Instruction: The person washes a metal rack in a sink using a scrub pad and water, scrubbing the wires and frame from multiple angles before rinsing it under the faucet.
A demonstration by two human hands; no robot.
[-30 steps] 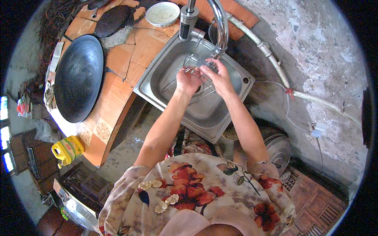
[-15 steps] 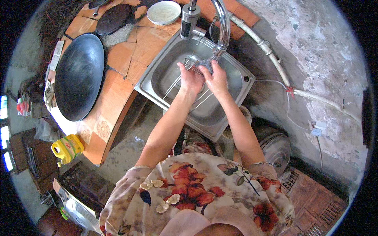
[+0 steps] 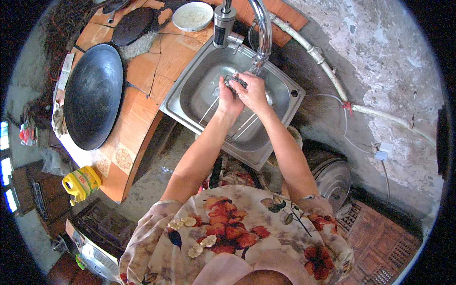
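Note:
Both my hands are together over the steel sink, below the curved chrome tap. My left hand is closed around a metal wire utensil with long thin rods; the rods slant down through the basin on both sides of that wrist. Its exact kind is hidden by my hands. My right hand is closed on a dark grey steel wool scrubber, pressing it against the wire end beside my left fingers. Water comes from the spout just beyond my right knuckles.
On the tiled counter at left sit a large black wok, a dark round lid and a white bowl. A yellow oil jug stands by its near corner. A pipe runs along the right wall.
My right hand has drawn back from under the spout and folded over my left fingers, bringing the scrubber onto the wire utensil. The view has shifted slightly.

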